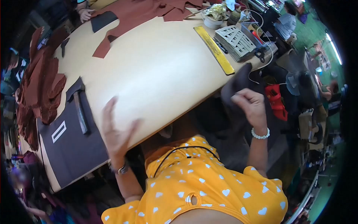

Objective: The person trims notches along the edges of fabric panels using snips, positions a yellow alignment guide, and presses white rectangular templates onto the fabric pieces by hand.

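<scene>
My left hand (118, 130) is raised over the front edge of the pale table (149, 78), its fingers spread and slightly blurred, holding nothing. To its left lies a dark sheet (71, 149) with a hammer (80, 108) and a small white rectangular frame (59, 131) on it. My right hand (251, 106), with a beaded bracelet at the wrist, is closed on a dark, flexible sheet (238, 84) that hangs beyond the table's right front edge. The lower part of this sheet blends into the dark surroundings.
Reddish-brown material (44, 82) is heaped at the left, with more pieces (138, 16) at the back. A yellow ruler (213, 49), stacked templates (235, 41), scissors (260, 55) and a white bowl (213, 22) stand at the right. Another person's hand (85, 15) rests at the far edge.
</scene>
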Motion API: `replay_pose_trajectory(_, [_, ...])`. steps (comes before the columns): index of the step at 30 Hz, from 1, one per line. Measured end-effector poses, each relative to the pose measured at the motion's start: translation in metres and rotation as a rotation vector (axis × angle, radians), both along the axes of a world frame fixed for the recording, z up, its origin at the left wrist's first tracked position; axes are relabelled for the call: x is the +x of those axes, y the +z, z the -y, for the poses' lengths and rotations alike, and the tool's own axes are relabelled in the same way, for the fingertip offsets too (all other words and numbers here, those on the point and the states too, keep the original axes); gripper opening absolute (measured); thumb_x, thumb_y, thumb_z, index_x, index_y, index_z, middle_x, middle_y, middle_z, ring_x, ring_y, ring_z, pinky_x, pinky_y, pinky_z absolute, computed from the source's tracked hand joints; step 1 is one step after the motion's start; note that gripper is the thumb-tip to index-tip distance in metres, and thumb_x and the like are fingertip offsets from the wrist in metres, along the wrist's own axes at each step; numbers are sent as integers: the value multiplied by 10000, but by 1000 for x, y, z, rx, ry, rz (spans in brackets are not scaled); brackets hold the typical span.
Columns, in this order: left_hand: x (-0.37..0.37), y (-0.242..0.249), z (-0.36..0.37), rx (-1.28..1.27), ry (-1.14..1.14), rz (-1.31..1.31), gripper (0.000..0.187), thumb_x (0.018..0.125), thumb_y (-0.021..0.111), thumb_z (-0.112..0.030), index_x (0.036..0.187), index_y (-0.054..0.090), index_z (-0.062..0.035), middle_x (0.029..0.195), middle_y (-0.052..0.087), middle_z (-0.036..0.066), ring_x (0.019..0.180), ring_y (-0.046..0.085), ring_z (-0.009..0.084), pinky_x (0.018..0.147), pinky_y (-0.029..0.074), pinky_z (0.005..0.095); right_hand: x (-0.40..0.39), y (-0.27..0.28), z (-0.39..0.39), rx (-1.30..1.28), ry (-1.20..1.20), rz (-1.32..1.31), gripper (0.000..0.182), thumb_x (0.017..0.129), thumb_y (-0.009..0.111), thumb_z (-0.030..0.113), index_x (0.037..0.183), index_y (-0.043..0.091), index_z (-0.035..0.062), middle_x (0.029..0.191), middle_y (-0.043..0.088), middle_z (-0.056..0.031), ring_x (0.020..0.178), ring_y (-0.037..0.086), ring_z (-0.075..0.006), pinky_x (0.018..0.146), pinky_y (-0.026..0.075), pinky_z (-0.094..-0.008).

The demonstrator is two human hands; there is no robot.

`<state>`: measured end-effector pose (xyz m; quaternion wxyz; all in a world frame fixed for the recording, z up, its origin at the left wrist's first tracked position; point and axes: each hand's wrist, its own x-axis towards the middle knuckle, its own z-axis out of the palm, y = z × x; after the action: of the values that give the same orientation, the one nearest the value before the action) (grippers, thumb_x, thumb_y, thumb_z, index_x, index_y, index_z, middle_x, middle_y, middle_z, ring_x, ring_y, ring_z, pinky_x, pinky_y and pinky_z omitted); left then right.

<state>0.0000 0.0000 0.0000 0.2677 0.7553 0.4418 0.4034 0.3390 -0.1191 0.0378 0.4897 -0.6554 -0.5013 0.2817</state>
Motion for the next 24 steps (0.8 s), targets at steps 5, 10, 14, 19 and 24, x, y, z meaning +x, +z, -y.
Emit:
replay_pose_trajectory(5, [92, 70, 0, -33, -938, 236, 683, 621, 808, -269, 1179, 500, -24, 1223, 488, 171, 1171, 448, 309, 995, 327, 397, -62, 64, -39, 52, 684, 99, 67, 782, 661, 39, 806, 635, -18, 670, 620, -51, 605, 533, -59, 574, 441, -226])
replay_pose_trajectory(10, [63, 103, -45, -384, -822, 65, 158, 777, 674, -105, 882, 606, -9, 776, 602, 16, 706, 514, 66, 660, 423, 220, -49, 86, -76, -84, 758, -118, 172, 750, 699, 61, 886, 612, 0, 753, 592, 20, 706, 509, -34, 663, 431, -196])
replay_pose_trajectory(14, [24, 114, -92, -405, -529, -7, 100, 828, 629, -106, 884, 599, -28, 758, 541, -71, 698, 454, 6, 633, 388, 166, -8, 67, -140, -251, 955, -15, 176, 718, 690, 50, 868, 610, 5, 763, 591, 34, 720, 516, -26, 659, 437, -195])
replay_pose_trajectory(19, [-14, 104, -174, -210, -238, -349, 211, 840, 624, -177, 924, 601, 15, 756, 546, -54, 683, 466, 22, 603, 399, 190, 17, 24, -232, -428, 1015, 529, 135, 683, 670, 79, 785, 639, -4, 628, 569, 10, 607, 497, -73, 555, 410, -240])
replay_pose_trajectory(24, [-53, 65, -271, -127, 5, -676, 190, 796, 643, -171, 904, 625, -16, 624, 573, 38, 528, 514, 112, 499, 424, 256, 6, -25, -328, -370, 607, 743, 242, 651, 545, 114, 831, 668, 10, 667, 631, -123, 647, 605, -227, 616, 481, -346])
